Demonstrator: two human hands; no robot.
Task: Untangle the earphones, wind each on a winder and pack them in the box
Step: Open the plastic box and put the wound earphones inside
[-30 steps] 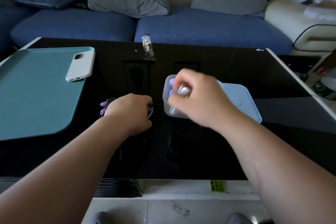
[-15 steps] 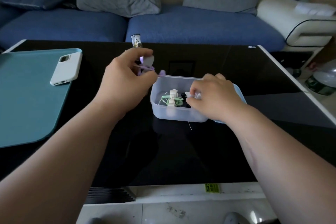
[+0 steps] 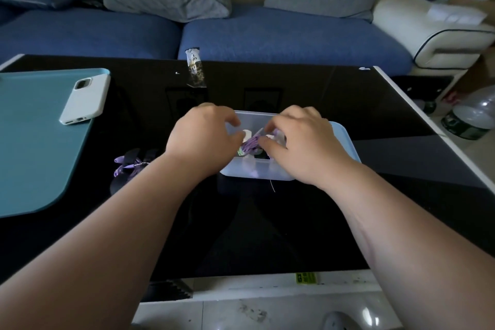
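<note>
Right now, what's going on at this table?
A person's left hand and right hand hold a wound purple earphone bundle in the clear box on the black table, apparently packing it. More purple earphones lie on the table left of the box. A white phone rests on a teal mat.

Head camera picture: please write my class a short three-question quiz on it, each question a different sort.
1. True or false: the white phone lies on the teal mat.
2. The left hand and right hand are both over: A) the sofa, B) the clear box, C) the phone.
3. Fill in: the earphones lying on the table left of the box are ____ in colour.
Key: 1 true; 2 B; 3 purple.
</note>
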